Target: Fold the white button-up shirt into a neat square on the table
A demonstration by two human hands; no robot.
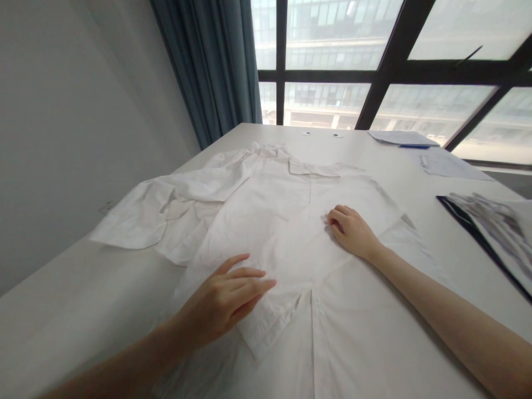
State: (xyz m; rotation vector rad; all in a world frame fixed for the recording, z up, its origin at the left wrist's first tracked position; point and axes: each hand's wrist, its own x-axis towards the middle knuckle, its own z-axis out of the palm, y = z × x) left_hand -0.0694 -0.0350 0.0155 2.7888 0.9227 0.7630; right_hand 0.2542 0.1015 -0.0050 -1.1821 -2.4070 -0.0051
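A white long-sleeved shirt (266, 205) lies spread on the table, its collar toward the window. One sleeve stretches out to the left; the other is folded across the body, its cuff (270, 327) pointing toward me at the lower middle. My left hand (228, 293) hovers over or lightly touches the cloth just above that cuff, fingers apart and holding nothing. Farther up on the right side of the chest rests my right hand (351, 230), its fingers curled in. The cloth around those fingers looks flat, not bunched.
The white table (75, 310) meets a grey wall at left. Papers (453, 163) and a blue pen (414, 147) lie at the back right. At the right edge sits a black-edged item (477, 227) with crumpled, clear-looking wrapping. A blue curtain (211, 61) hangs beside the windows.
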